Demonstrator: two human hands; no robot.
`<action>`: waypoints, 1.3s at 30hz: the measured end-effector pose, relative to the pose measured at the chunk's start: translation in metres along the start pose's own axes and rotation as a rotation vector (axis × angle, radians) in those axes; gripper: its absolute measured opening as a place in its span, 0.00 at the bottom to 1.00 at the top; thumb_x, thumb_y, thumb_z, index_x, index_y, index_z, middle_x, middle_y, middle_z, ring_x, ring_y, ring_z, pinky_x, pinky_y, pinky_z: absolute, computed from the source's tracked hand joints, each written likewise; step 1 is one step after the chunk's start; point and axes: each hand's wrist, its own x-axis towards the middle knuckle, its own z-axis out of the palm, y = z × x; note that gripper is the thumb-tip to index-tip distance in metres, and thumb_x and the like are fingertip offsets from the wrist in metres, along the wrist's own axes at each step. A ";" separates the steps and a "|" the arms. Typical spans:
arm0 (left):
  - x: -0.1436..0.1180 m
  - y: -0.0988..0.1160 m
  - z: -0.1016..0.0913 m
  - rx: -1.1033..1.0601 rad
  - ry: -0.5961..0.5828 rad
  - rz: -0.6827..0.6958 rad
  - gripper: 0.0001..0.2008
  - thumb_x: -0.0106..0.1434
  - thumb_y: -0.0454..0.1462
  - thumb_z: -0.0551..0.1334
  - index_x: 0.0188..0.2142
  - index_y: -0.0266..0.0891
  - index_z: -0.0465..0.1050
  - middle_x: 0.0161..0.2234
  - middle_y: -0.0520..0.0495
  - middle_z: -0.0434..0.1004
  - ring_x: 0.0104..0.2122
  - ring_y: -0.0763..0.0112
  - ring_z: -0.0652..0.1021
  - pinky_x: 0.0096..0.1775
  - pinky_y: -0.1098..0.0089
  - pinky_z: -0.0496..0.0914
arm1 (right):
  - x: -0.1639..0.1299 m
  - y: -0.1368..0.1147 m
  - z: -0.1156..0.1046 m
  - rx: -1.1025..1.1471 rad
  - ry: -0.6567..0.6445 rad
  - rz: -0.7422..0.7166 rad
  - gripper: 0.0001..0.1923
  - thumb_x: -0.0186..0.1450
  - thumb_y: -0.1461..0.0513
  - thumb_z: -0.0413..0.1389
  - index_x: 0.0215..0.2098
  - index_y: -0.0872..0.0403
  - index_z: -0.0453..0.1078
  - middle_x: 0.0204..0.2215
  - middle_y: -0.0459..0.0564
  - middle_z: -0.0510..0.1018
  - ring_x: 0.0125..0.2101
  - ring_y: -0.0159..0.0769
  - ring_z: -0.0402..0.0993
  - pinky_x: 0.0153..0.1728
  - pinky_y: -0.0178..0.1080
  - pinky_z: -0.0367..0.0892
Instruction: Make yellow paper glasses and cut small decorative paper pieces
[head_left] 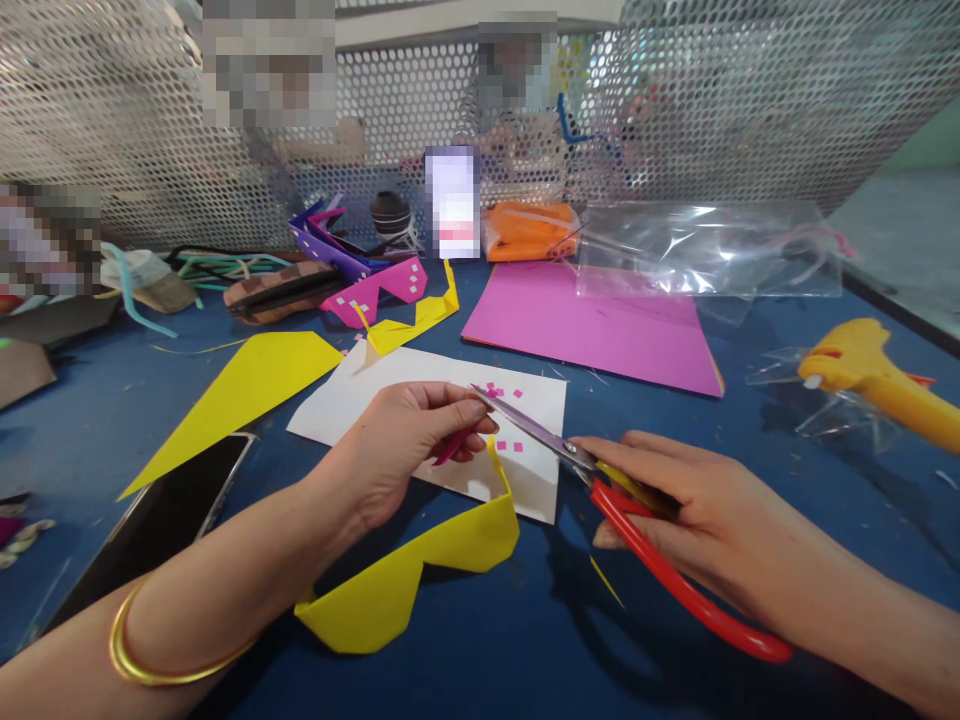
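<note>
My left hand [405, 440] pinches a thin pink paper strip [452, 449] above a white sheet [360, 395]. My right hand [675, 510] grips red-and-yellow-handled scissors [675, 580], whose blades [525, 425] meet the strip's tip. Several tiny pink squares [504, 420] lie scattered on the white sheet. A folded yellow paper shape [405, 580] with zigzag edges lies under my left wrist, which wears a gold bangle [142, 660].
A yellow paper triangle [240, 395] and a phone [161, 520] lie at left. A pink sheet [592, 325], a clear plastic bag [705, 250] and a yellow glue gun [877, 380] sit at right. Paper glasses [375, 290] and scraps crowd the back, before a perforated metal screen [750, 90].
</note>
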 end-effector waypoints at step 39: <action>-0.003 -0.001 -0.001 0.006 0.047 0.131 0.10 0.59 0.37 0.68 0.40 0.38 0.76 0.34 0.48 0.82 0.25 0.78 0.75 0.33 0.75 0.71 | -0.002 -0.002 0.002 -0.100 0.085 0.068 0.25 0.63 0.52 0.59 0.58 0.45 0.68 0.37 0.48 0.76 0.31 0.37 0.75 0.33 0.41 0.73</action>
